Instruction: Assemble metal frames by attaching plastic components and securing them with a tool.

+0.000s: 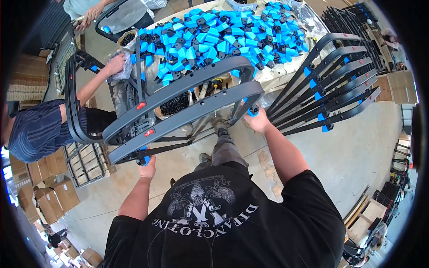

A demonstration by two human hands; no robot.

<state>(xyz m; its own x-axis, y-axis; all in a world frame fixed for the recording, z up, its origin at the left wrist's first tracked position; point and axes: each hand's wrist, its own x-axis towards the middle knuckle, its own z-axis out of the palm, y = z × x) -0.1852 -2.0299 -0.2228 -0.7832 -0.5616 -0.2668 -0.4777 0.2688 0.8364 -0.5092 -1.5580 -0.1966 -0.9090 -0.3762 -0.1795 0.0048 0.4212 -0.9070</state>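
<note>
A black curved frame [190,122] with a small red tag spans the space in front of me, tilted up to the right. My left hand [146,168] is closed at its lower left corner, by a blue and black corner piece [143,156]. On the right end, my right hand [258,121] wraps round another blue and black piece [253,110] of that frame. A second similar frame [178,86] stands just behind, close to the first. Part of each hand's fingers is hidden by the frame parts.
A table [288,73] bears a large heap of blue and black plastic pieces [219,40]. Several black frames [330,82] lean in a row at right. A co-worker's hand [115,64] touches a clear plastic bag at left. Cardboard boxes [49,198] stand lower left.
</note>
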